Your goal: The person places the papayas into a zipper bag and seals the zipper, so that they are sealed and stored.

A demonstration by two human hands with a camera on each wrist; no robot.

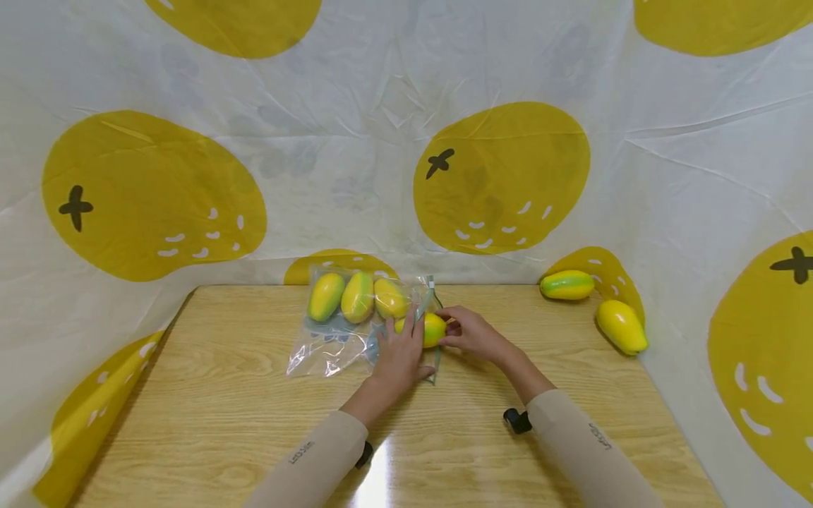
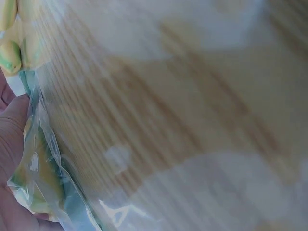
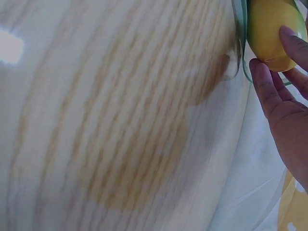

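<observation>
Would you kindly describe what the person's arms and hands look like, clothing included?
The left sleeve and right sleeve are beige, each printed with small dark lettering, apparently "Let's Slim". A small black device shows near each wrist. The left hand and right hand are bare, without gloves.

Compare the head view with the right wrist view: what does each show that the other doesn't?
Head only: three fruits inside the clear bag, two loose fruits at the table's far right, both sleeves.
Right wrist only: a close look at the rounded tip of the fruit in hand, with fingertips against it.
Both: right hand, held fruit, bag edge, tabletop, patterned cloth.
</observation>
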